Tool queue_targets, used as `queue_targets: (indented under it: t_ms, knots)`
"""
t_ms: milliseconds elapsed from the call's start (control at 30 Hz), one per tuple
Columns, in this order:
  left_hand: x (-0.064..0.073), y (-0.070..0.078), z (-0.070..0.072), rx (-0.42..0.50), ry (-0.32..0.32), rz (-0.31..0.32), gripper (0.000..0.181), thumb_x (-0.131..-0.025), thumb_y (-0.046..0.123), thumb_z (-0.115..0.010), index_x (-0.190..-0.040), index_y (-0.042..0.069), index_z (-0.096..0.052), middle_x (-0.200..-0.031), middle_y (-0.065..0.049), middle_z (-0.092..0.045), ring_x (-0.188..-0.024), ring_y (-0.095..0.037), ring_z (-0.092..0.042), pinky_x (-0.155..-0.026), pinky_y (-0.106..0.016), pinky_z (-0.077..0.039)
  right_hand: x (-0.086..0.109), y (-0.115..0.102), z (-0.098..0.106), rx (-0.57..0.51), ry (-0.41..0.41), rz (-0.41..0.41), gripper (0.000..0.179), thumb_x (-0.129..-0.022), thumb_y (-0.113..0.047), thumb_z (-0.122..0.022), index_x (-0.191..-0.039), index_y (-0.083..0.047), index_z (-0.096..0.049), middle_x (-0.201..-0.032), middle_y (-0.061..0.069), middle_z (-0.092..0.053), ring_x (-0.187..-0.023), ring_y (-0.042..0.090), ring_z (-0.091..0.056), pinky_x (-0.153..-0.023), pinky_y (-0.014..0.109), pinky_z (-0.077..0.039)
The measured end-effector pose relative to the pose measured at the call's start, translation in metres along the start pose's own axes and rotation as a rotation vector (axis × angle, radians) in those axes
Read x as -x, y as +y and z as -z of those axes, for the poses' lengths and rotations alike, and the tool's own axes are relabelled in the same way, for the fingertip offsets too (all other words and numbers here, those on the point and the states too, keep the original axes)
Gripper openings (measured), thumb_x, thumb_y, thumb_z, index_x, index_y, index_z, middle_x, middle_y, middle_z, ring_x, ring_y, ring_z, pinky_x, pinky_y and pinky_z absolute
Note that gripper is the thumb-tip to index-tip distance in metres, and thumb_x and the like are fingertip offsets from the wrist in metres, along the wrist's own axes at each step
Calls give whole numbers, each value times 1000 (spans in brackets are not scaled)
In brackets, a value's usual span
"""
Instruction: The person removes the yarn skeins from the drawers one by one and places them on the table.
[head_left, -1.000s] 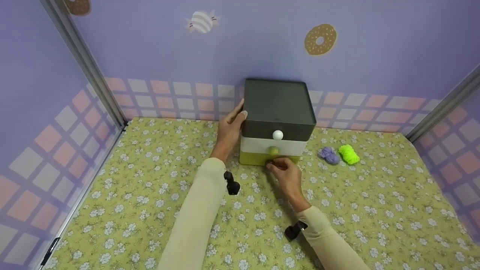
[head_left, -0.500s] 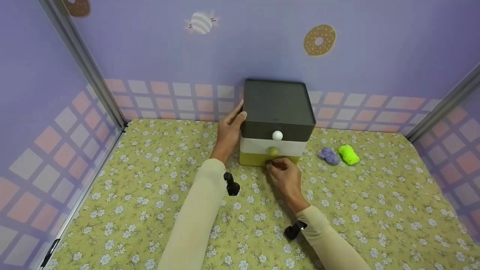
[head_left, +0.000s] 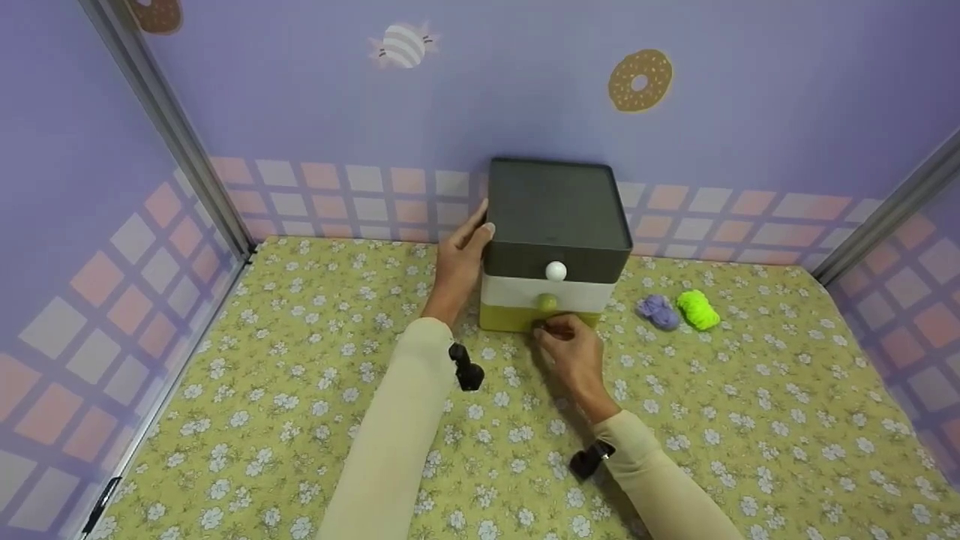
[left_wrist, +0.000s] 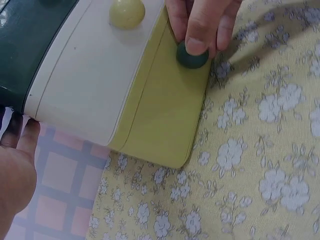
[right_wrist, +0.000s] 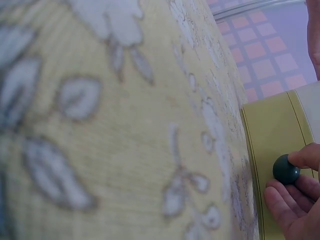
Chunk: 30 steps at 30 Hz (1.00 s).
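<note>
A small three-tier drawer box point(head_left: 559, 199) stands against the back wall, dark on top, white in the middle and yellow-green at the bottom. My right hand point(head_left: 576, 352) pinches the dark green knob point(left_wrist: 192, 55) of the bottom drawer point(left_wrist: 167, 110) between thumb and fingers; in the head view that hand hides the knob. On the box's left side rests my left hand point(head_left: 459, 259), its fingers fairly straight against the wall of the box. A white knob point(head_left: 556, 271) marks the top drawer and a yellow-green knob point(head_left: 547, 302) the middle one. All drawer fronts look flush.
To the right of the box lie a purple yarn bundle point(head_left: 658, 311) and a neon yellow-green yarn bundle point(head_left: 697, 309). A floral cloth point(head_left: 285, 420) covers the table. Purple panels point(head_left: 300, 90) enclose the back and both sides.
</note>
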<state>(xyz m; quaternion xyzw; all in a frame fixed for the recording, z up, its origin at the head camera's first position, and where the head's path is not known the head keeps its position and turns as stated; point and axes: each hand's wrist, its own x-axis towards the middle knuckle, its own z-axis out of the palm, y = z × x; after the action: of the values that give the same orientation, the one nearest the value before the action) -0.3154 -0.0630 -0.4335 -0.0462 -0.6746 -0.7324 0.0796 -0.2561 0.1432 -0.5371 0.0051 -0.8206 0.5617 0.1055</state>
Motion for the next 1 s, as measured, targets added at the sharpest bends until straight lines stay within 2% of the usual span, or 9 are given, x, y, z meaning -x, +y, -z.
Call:
queue_targets:
  t_ms: [333, 600, 833, 1000]
  knots:
    - [-1, 1, 0, 3, -3, 8, 50, -110, 40, -60, -159, 34, -52, -166, 7, -41, -152, -13, -38, -119, -32, -39, -1, 1, 0, -7, 0, 22, 16, -93, -12, -84, -105, -3, -77, -106, 9, -77, -98, 27, -74, -84, 39, -61]
    - [0, 3, -1, -15, 3, -2, 48, -112, 36, -58, -159, 32, -52, -167, 5, -41, -152, -15, -39, -119, -33, -39, 0, 0, -1, -3, -3, 33, 19, -93, -13, -86, -106, -3, -77, -105, 9, -76, -96, 25, -74, -83, 39, -61]
    - [0, 4, 0, -5, 11, 9, 47, -111, 36, -60, -158, 33, -54, -166, 4, -42, -151, -15, -40, -118, -32, -41, -1, -2, -5, 46, 15, 45, 19, -91, -11, -87, -103, -3, -75, -103, 9, -76, -94, 25, -74, -81, 39, -61]
    - [-1, 4, 0, 57, 1, 4, 46, -110, 31, -62, -156, 29, -56, -165, 1, -44, -149, -16, -44, -117, -31, -42, -1, -3, -5, 115, 29, 86, 18, -90, -10, -86, -102, -2, -75, -101, 10, -76, -91, 25, -75, -81, 41, -62]
